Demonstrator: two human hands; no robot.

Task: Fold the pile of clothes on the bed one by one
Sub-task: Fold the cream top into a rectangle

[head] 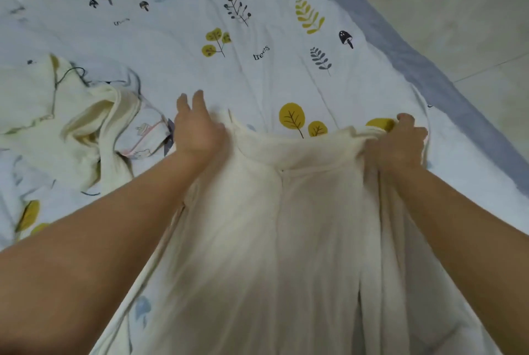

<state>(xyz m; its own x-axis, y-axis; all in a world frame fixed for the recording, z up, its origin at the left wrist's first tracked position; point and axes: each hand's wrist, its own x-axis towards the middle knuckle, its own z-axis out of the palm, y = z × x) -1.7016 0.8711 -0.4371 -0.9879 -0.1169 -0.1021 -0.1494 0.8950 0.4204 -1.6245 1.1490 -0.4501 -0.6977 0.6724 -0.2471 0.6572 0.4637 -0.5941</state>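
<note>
One cream, soft knit garment [286,225] is held stretched above the bed [171,39] by two hands. Its top edge is pinched by the left hand [197,131], two fingers extended, and gripped by the curled right hand [398,142]. One cream rumpled pile [57,125] lies left on the leaf-printed sheet; pale floor tiles [458,25] are seen right.

cream soft-fabric garment [286,225]: lower part cut off by bottom edge, folds motion-blurred | left hand [197,131]: thumb hidden behind garment's edge | right hand [398,142]: fingers [405,119] tucked into fabric, tips hidden | pile of cream and printed clothes [71,125]: cut by left edge, items indistinct
</note>
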